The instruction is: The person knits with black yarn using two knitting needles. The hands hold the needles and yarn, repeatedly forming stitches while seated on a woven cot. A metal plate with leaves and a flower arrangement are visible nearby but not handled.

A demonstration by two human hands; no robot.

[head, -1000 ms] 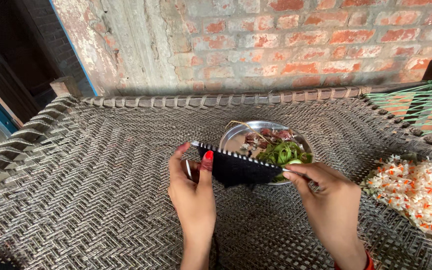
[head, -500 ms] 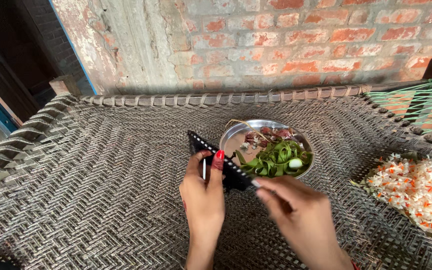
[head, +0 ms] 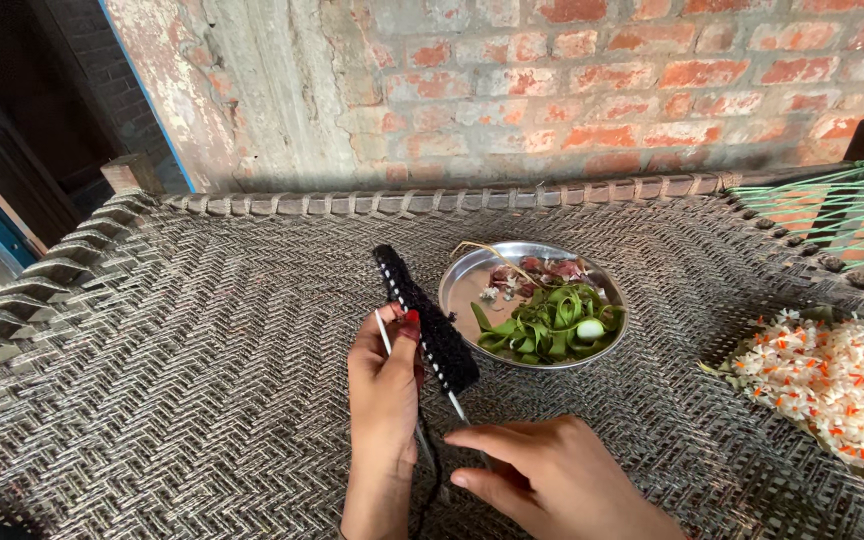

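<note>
Head view: steel plate (head: 462, 290) holds green strips (head: 552, 325).

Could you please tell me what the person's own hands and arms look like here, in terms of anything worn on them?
Both are bare: no gloves, and no sleeves reach into view. The left hand has red polish on its nails, plainest on the thumb. The right hand shows no ring, and its nails mostly face away, so polish there cannot be told. No watch or bangle shows in this picture.

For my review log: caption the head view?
Left hand holds black knitting on a needle beside a steel plate.
</note>
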